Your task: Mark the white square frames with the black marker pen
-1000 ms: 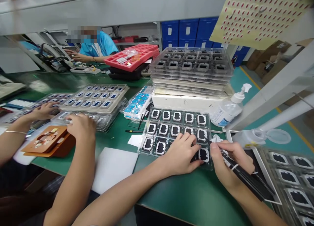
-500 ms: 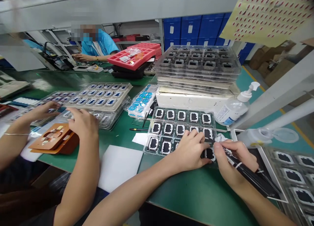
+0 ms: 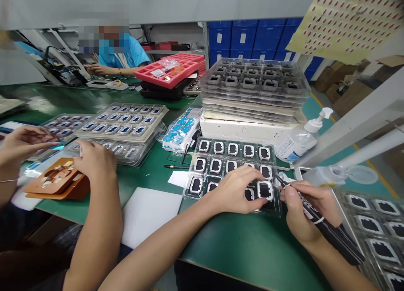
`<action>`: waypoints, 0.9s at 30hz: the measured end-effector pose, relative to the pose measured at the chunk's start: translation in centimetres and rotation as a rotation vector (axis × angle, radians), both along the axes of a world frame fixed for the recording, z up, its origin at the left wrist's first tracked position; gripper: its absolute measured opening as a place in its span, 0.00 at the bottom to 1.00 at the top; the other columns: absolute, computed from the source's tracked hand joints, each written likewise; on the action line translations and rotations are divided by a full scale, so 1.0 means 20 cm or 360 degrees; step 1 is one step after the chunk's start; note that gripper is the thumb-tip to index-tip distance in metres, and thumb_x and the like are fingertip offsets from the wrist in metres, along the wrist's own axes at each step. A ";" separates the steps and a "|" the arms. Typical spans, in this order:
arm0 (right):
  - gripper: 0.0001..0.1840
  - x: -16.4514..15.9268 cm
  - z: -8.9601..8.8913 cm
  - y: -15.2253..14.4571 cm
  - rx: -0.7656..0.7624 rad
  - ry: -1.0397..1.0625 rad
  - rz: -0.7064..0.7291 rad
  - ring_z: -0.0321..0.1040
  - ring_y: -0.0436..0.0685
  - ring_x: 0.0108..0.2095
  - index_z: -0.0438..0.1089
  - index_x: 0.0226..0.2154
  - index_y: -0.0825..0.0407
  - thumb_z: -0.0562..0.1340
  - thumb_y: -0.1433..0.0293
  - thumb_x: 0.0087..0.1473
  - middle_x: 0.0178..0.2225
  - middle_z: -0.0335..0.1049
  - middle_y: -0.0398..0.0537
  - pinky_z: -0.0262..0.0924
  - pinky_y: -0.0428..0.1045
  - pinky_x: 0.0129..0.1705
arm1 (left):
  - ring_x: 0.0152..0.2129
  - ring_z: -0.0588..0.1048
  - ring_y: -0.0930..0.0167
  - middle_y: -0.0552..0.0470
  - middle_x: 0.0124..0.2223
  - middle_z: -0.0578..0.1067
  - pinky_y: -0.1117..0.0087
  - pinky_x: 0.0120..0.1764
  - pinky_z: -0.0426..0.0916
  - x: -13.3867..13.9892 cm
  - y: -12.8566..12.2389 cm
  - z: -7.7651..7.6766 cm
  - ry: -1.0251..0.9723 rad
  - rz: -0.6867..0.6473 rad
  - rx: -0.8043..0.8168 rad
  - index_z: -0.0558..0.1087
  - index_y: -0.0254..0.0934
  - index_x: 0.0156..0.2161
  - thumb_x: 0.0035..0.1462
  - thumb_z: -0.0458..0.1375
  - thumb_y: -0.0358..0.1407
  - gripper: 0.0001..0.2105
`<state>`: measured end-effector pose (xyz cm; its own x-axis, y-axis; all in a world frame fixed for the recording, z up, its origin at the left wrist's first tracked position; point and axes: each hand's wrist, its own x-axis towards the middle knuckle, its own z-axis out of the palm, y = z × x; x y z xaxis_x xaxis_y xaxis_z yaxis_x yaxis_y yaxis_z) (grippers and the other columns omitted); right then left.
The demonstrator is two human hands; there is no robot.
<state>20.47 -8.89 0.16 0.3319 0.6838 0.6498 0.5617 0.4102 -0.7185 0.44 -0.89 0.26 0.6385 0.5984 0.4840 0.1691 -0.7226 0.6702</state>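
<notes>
My left hand (image 3: pixel 235 190) pinches a white square frame with a black centre (image 3: pixel 264 191) between thumb and fingers, at the near right corner of a clear plastic tray (image 3: pixel 221 157). This frame sits slightly higher than the others and partly covers its pocket. Rows of similar frames lie in the tray's pockets, some hidden beneath my left hand. My right hand (image 3: pixel 307 211) is closed around a black marker (image 3: pixel 318 218) with a white ring. Its tip points up and left, just beyond the tray's right edge, apart from the held frame.
Stacked clear trays (image 3: pixel 254 78) stand behind on a white box (image 3: pixel 233 130), beside a pump bottle (image 3: pixel 301 135). Another tray of frames (image 3: pixel 372 223) lies at right. A co-worker's hands (image 3: pixel 97 160) work at left near an orange case (image 3: pixel 53 177). A white foam sheet (image 3: pixel 150 215) lies between us.
The white frame has come up and into fuller view in my left hand. My right hand and the marker have shifted right, away from it. The co-worker's hands have moved left.
</notes>
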 end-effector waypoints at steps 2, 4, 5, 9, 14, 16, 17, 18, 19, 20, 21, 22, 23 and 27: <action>0.09 -0.02 0.01 0.02 0.0034 0.0052 -0.0012 0.79 0.60 0.31 0.74 0.41 0.48 0.72 0.65 0.60 0.35 0.78 0.48 0.74 0.56 0.35 | 0.36 0.80 0.67 0.48 0.43 0.81 0.64 0.42 0.79 -0.01 0.00 0.00 -0.0124 -0.0036 -0.0228 0.76 0.37 0.53 0.57 0.71 0.43 0.21; 0.13 -0.06 0.03 0.05 0.0128 0.0117 -0.0022 0.79 0.60 0.33 0.73 0.46 0.47 0.72 0.66 0.60 0.37 0.77 0.47 0.75 0.57 0.38 | 0.32 0.81 0.70 0.48 0.43 0.80 0.68 0.38 0.81 -0.01 -0.01 0.00 -0.0313 -0.0061 -0.0353 0.76 0.36 0.54 0.56 0.72 0.40 0.22; 0.16 -0.07 0.03 0.06 0.0166 0.0137 -0.0022 0.79 0.60 0.34 0.73 0.48 0.47 0.72 0.66 0.60 0.38 0.77 0.47 0.75 0.57 0.39 | 0.33 0.82 0.71 0.46 0.47 0.80 0.68 0.39 0.82 0.00 -0.02 0.00 -0.0422 -0.0073 -0.0375 0.76 0.36 0.54 0.57 0.72 0.38 0.22; 0.17 -0.12 0.02 0.09 0.0197 0.0115 -0.0042 0.78 0.59 0.42 0.74 0.50 0.46 0.73 0.67 0.59 0.45 0.76 0.49 0.75 0.54 0.44 | 0.37 0.85 0.71 0.41 0.57 0.77 0.70 0.43 0.84 0.01 -0.04 0.01 -0.0683 -0.0081 -0.0473 0.76 0.36 0.55 0.59 0.71 0.33 0.20; 0.13 -0.12 0.01 0.09 0.0060 0.0102 0.0084 0.77 0.58 0.43 0.74 0.49 0.46 0.71 0.68 0.62 0.45 0.74 0.47 0.76 0.53 0.44 | 0.39 0.86 0.70 0.43 0.53 0.78 0.69 0.44 0.84 0.00 -0.05 0.03 -0.0700 0.0043 -0.0561 0.77 0.35 0.55 0.58 0.72 0.29 0.20; 0.13 -0.12 0.01 0.08 0.0011 0.0148 0.0136 0.77 0.58 0.43 0.74 0.50 0.45 0.71 0.68 0.63 0.45 0.72 0.47 0.77 0.53 0.42 | 0.39 0.86 0.69 0.46 0.48 0.82 0.68 0.46 0.84 0.00 -0.05 0.02 -0.0672 0.0102 -0.0581 0.76 0.36 0.57 0.58 0.71 0.28 0.22; 0.13 -0.12 0.01 0.08 -0.0013 0.0177 0.0164 0.77 0.57 0.42 0.74 0.50 0.45 0.71 0.68 0.63 0.45 0.72 0.47 0.77 0.53 0.41 | 0.39 0.86 0.69 0.47 0.45 0.83 0.68 0.46 0.84 0.00 -0.05 0.02 -0.0667 0.0121 -0.0596 0.75 0.36 0.57 0.58 0.72 0.28 0.22; 0.13 -0.12 0.01 0.08 -0.0040 0.0206 0.0194 0.77 0.57 0.41 0.74 0.50 0.44 0.71 0.68 0.63 0.45 0.71 0.47 0.78 0.53 0.40 | 0.38 0.86 0.69 0.48 0.42 0.84 0.68 0.47 0.84 0.00 -0.05 0.02 -0.0670 0.0131 -0.0613 0.75 0.36 0.57 0.57 0.72 0.28 0.23; 0.13 -0.12 0.01 0.08 -0.0063 0.0228 0.0219 0.77 0.57 0.41 0.73 0.50 0.44 0.71 0.68 0.63 0.45 0.70 0.46 0.78 0.53 0.40 | 0.38 0.86 0.69 0.49 0.41 0.84 0.69 0.46 0.84 0.00 -0.05 0.02 -0.0676 0.0131 -0.0628 0.75 0.36 0.56 0.57 0.72 0.28 0.23; 0.13 -0.12 0.01 0.08 -0.0076 0.0236 0.0232 0.77 0.57 0.40 0.73 0.50 0.44 0.71 0.68 0.63 0.45 0.70 0.46 0.78 0.53 0.40 | 0.38 0.86 0.69 0.49 0.42 0.85 0.69 0.46 0.84 0.00 -0.05 0.02 -0.0682 0.0125 -0.0639 0.75 0.36 0.56 0.57 0.73 0.28 0.22; 0.13 -0.12 0.01 0.08 -0.0078 0.0229 0.0233 0.77 0.57 0.40 0.73 0.49 0.44 0.71 0.68 0.63 0.45 0.70 0.46 0.78 0.53 0.40 | 0.39 0.86 0.69 0.49 0.42 0.85 0.70 0.46 0.84 0.00 -0.04 0.02 -0.0688 0.0113 -0.0643 0.75 0.35 0.55 0.57 0.73 0.28 0.22; 0.12 -0.12 0.02 0.08 -0.0072 0.0213 0.0224 0.77 0.56 0.39 0.74 0.49 0.44 0.71 0.68 0.63 0.45 0.71 0.46 0.78 0.53 0.40 | 0.39 0.86 0.70 0.48 0.43 0.85 0.70 0.46 0.84 -0.01 -0.04 0.02 -0.0686 0.0094 -0.0647 0.76 0.35 0.55 0.56 0.73 0.28 0.22; 0.12 -0.12 0.02 0.08 -0.0066 0.0195 0.0211 0.77 0.56 0.39 0.74 0.48 0.45 0.70 0.68 0.63 0.44 0.71 0.45 0.79 0.53 0.40 | 0.39 0.86 0.70 0.48 0.43 0.85 0.70 0.46 0.84 -0.01 -0.04 0.02 -0.0674 0.0067 -0.0653 0.76 0.35 0.56 0.57 0.73 0.27 0.22; 0.11 -0.12 0.03 0.09 -0.0068 0.0164 0.0185 0.77 0.55 0.40 0.74 0.48 0.45 0.70 0.67 0.64 0.45 0.72 0.45 0.79 0.53 0.42 | 0.41 0.85 0.69 0.48 0.43 0.85 0.68 0.48 0.83 -0.03 -0.03 0.04 -0.0612 0.0001 -0.0673 0.76 0.35 0.57 0.57 0.72 0.26 0.23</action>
<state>18.05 -7.17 0.77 0.3123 0.7480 0.5857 0.4344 0.4358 -0.7882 -0.19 -1.44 1.12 0.4630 0.7909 0.4000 -0.1439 -0.3783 0.9144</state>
